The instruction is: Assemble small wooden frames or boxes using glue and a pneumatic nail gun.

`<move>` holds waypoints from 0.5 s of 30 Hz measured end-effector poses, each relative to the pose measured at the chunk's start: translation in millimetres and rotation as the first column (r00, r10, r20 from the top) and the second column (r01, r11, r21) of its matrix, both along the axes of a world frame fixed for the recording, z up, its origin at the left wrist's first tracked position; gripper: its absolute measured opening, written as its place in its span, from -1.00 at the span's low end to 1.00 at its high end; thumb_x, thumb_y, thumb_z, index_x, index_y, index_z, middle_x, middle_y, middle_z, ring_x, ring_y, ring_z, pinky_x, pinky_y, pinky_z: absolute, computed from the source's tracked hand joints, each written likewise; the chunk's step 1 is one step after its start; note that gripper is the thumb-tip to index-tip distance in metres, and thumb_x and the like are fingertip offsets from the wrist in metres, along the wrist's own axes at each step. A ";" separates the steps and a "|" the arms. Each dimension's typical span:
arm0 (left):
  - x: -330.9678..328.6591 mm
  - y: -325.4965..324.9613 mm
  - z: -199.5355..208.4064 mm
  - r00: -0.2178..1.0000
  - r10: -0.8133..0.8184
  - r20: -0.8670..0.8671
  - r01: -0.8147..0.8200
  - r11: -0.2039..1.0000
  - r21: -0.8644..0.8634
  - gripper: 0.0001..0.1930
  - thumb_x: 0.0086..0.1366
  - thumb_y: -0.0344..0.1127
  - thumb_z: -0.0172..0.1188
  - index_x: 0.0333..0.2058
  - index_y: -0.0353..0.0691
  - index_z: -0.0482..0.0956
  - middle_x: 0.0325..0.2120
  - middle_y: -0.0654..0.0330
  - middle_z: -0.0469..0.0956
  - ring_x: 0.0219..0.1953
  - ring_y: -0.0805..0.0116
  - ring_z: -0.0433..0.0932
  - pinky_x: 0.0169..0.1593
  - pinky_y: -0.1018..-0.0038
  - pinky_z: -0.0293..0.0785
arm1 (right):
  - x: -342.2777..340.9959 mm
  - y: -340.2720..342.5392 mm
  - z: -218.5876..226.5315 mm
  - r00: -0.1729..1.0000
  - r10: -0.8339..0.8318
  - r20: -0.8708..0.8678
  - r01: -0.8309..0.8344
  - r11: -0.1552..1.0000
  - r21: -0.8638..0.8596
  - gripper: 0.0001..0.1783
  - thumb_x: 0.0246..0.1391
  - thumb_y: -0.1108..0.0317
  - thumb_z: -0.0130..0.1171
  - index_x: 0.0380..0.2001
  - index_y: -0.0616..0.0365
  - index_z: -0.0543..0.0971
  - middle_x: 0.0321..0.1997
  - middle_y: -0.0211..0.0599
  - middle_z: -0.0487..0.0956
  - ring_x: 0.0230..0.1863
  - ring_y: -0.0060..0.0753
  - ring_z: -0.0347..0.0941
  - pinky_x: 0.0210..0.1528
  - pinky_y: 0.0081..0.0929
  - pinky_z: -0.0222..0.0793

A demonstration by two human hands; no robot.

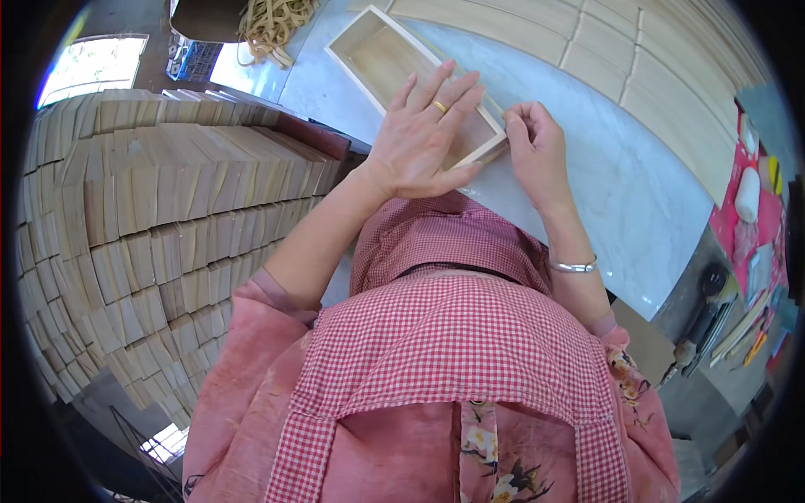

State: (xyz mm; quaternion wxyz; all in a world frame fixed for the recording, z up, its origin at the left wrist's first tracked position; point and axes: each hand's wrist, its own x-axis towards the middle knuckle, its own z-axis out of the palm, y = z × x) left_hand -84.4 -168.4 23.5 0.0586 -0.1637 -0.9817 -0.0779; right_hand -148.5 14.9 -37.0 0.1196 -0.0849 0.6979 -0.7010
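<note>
A long, open-topped wooden box (381, 54) with pale edges lies slantwise on the marbled white-blue table (620, 193). My left hand (423, 130), wearing a gold ring, rests across its near half with fingers spread. The thumb reaches toward the box's near end, and the palm covers part of the rim. At the near right corner of the box is my right hand (535, 138), its fingers curled in and thumb pressed against them. Whatever sits between those fingertips is hidden or too small to make out.
Stacked pale wooden pieces (201, 172) rise high on the left, close to the table edge. Rows of flat pale wooden pieces (579, 54) line the far right side. Tan bands (272, 29) lie heaped at the far left. A white cylinder (748, 194) and several tools sit at right.
</note>
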 end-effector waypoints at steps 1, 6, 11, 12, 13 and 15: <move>-0.8 0.8 -0.6 1.000 -0.004 -0.010 0.004 1.000 -0.010 -0.10 0.14 0.22 0.13 0.37 -0.19 0.23 0.42 0.12 0.19 0.51 -0.03 -0.01 0.44 -0.11 -0.03 | 1.0 0.6 -1.1 0.998 -0.062 -0.031 0.063 0.998 0.021 -0.88 0.21 0.43 0.09 -0.26 0.25 0.55 -0.45 -0.32 0.54 -0.47 -0.53 0.43 -0.43 -0.56 0.38; -13.3 16.8 -21.3 0.988 0.133 -0.083 -0.133 0.991 0.010 -0.09 0.19 0.27 0.11 0.39 -0.16 0.21 0.43 0.10 0.18 0.51 -0.08 -0.03 0.44 -0.13 -0.05 | 17.5 29.2 8.8 0.984 -0.122 0.131 0.119 0.992 0.031 -0.84 0.27 0.36 0.12 -0.25 0.25 0.56 -0.37 -0.29 0.58 -0.49 -0.54 0.46 -0.44 -0.59 0.43; -30.2 11.3 -16.0 0.991 0.123 0.047 -0.131 0.964 0.229 -0.07 0.19 0.38 0.10 0.42 0.00 0.20 0.45 0.13 0.14 0.51 -0.11 -0.06 0.44 -0.18 -0.07 | 48.8 21.2 28.7 0.952 -0.005 0.308 0.016 0.999 -0.034 -0.78 0.33 0.29 0.10 -0.24 0.25 0.56 -0.35 -0.23 0.60 -0.50 -0.51 0.51 -0.46 -0.62 0.46; -31.9 7.0 -12.7 0.989 0.108 0.098 -0.132 0.948 0.291 -0.06 0.18 0.42 0.10 0.43 0.05 0.19 0.45 0.14 0.13 0.51 -0.11 -0.06 0.43 -0.20 -0.08 | 50.1 20.1 27.4 0.945 0.026 0.326 0.000 0.997 -0.079 -0.76 0.35 0.26 0.08 -0.25 0.25 0.55 -0.36 -0.23 0.60 -0.50 -0.51 0.52 -0.46 -0.62 0.47; -33.5 0.7 -9.1 0.990 0.099 0.096 -0.123 0.949 0.290 -0.06 0.18 0.42 0.10 0.43 0.05 0.19 0.45 0.14 0.13 0.51 -0.11 -0.06 0.43 -0.20 -0.08 | 49.8 18.9 26.9 0.946 0.018 0.324 0.009 0.997 -0.079 -0.76 0.35 0.26 0.08 -0.25 0.25 0.55 -0.36 -0.23 0.60 -0.50 -0.51 0.52 -0.46 -0.62 0.47; -36.6 -13.9 1.9 0.996 -0.091 0.000 0.091 0.993 0.073 -0.04 0.13 0.48 0.12 0.43 0.17 0.19 0.46 0.17 0.11 0.51 -0.10 -0.05 0.43 -0.23 -0.07 | 45.7 16.1 26.9 0.938 0.015 0.348 0.013 0.997 -0.077 -0.78 0.34 0.29 0.06 -0.27 0.23 0.54 -0.37 -0.24 0.59 -0.52 -0.53 0.48 -0.48 -0.63 0.42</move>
